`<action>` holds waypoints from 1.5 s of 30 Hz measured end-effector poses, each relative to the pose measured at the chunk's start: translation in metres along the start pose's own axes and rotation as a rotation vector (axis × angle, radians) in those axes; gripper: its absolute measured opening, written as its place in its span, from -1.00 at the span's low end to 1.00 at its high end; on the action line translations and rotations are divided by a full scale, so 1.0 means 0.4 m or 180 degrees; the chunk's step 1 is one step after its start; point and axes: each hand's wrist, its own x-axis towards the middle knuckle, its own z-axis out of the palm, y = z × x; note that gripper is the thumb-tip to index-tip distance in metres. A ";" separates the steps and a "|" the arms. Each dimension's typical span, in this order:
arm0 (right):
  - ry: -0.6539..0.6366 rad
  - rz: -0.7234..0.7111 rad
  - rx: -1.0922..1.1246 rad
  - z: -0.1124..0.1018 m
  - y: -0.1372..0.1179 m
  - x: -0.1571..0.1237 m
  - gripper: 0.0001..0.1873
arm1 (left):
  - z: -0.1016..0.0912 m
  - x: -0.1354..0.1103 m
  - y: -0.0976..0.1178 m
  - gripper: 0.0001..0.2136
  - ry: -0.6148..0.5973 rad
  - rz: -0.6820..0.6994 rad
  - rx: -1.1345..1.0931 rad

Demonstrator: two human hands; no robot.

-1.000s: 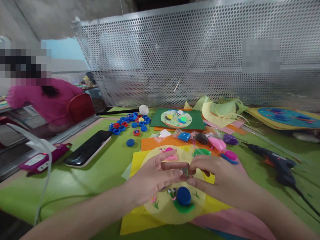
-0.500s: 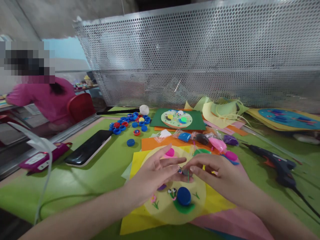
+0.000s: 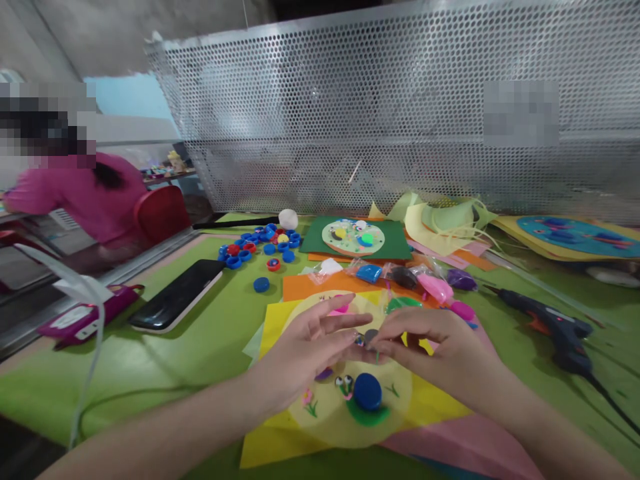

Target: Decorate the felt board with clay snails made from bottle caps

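My left hand (image 3: 313,343) is held above the craft picture with index and middle fingers stretched out. Its thumb presses toward the lower fingers, where a small grey disc (image 3: 371,335) rests. My right hand (image 3: 440,340) pinches thumb and fingertips together at the disc's edge, with a thin green strip (image 3: 377,357) just below the thumb. Underneath lies a pale yellow paper circle (image 3: 340,430) on a yellow sheet (image 3: 260,433). It bears a snail with a blue bottle-cap shell (image 3: 368,392), googly eyes (image 3: 344,382) and a pink flower (image 3: 307,398).
Bottle caps (image 3: 245,255), a phone (image 3: 177,297) and a purple power strip (image 3: 95,317) lie left. Bagged clay (image 3: 436,288) and a finished picture (image 3: 353,238) are behind. A glue gun (image 3: 555,327) lies right. A person in pink (image 3: 100,200) sits far left.
My right fingertips have closed in on the small piece and shifted slightly left. More of the grey disc shows. My left hand has barely moved.
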 end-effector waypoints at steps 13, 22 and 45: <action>-0.0337 0.0322 0.0604 0.002 -0.003 -0.007 -0.84 | -0.014 -0.036 -0.006 -0.47 -0.0090 0.1654 0.2682; -0.0252 0.0210 0.0354 0.014 -0.010 -0.009 -0.87 | -0.002 -0.035 -0.010 -0.49 0.0067 0.1939 0.2801; -0.0678 0.0432 0.0930 0.010 0.005 -0.007 -0.91 | -0.024 -0.036 0.010 -0.79 -0.0387 0.2935 0.3875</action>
